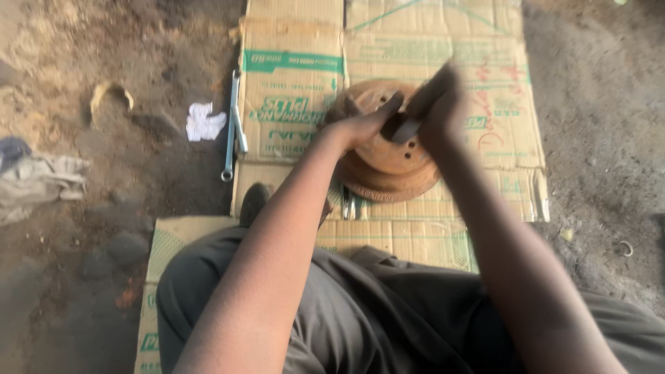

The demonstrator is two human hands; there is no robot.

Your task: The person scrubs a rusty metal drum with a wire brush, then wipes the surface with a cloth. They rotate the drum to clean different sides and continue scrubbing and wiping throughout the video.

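Observation:
A rusty round brake drum (pixel 382 173) lies on flattened cardboard (pixel 298 90) in front of me. My left hand (pixel 364 123) rests on the drum's near left rim, thumb stretched toward the centre hole. My right hand (pixel 438 104), blurred by motion, is closed around a short grey metal tool (pixel 407 129) whose tip is at the drum's centre. Both forearms reach forward over my grey trousers.
Two long spanners (pixel 234 125) lie at the cardboard's left edge, beside a white rag (pixel 204 121) on the dirt. A few small metal tools (pixel 348 206) lie just under the drum. A bundle of cloth (pixel 38 181) sits far left. Bare dirt surrounds the cardboard.

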